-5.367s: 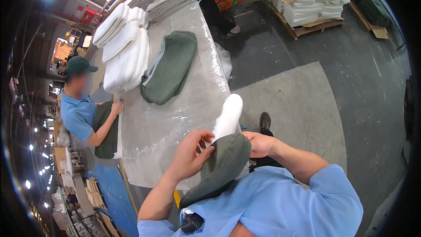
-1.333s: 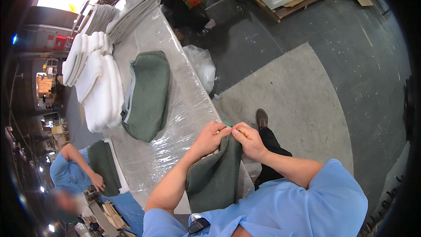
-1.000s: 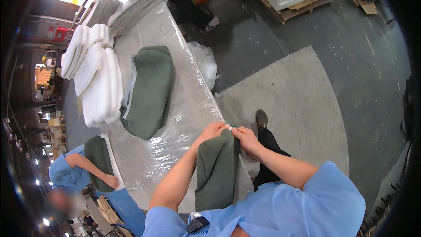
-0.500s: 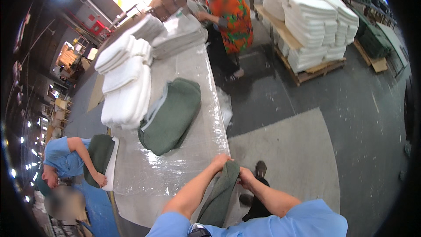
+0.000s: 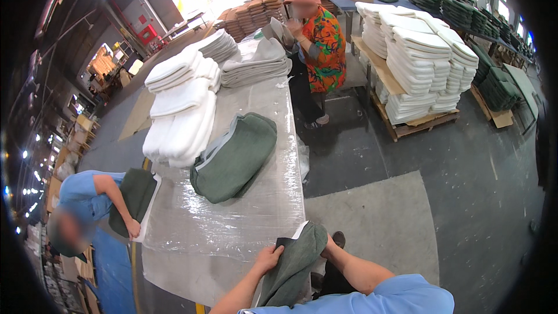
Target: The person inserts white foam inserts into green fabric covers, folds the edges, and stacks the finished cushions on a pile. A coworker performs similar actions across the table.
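A dark green fabric cushion cover (image 5: 295, 264) stands at the near table edge, in front of my body. White material shows at its upper left rim, beside a dark flap. My left hand (image 5: 268, 257) is closed on that left edge, thumb on top. At the cover's right side my right hand (image 5: 330, 248) grips it, with its fingers mostly hidden behind the fabric. Farther up the table lies another green cushion cover (image 5: 241, 160), bulging, with a grey-white edge along its left side.
White pads (image 5: 183, 122) and grey folded pieces (image 5: 256, 68) are stacked on the plastic-covered table (image 5: 232, 232). A co-worker at left holds a green cover (image 5: 136, 200); another person (image 5: 322, 46) sits at the far end. A pallet of white pads (image 5: 418, 58) stands at right.
My left hand has shifted left and down along the cover, which now spreads wider and shows its white edge. The view has tilted up. The left co-worker bends lower.
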Motion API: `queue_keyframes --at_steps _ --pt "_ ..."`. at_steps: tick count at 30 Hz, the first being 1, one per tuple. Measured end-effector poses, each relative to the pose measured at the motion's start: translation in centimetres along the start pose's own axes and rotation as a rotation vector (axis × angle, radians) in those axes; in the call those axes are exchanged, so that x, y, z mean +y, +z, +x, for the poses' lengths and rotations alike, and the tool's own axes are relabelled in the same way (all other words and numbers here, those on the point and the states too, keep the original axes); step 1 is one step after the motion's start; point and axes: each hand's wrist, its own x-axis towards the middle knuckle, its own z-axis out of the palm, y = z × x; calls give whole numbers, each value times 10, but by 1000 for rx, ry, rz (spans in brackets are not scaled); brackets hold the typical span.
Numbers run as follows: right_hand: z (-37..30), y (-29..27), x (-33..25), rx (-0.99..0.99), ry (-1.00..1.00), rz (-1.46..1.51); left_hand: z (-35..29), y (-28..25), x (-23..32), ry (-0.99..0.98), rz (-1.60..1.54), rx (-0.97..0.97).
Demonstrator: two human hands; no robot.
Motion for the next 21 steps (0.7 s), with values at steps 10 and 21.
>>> queue_keyframes --at_steps 10,21 --pt "-19 13 -37 177 -23 -548 3 3 0 79 255 281" --pt "-198 193 -113 -1123 -718 -2202 -180 -11 -187 -284 -247 -63"
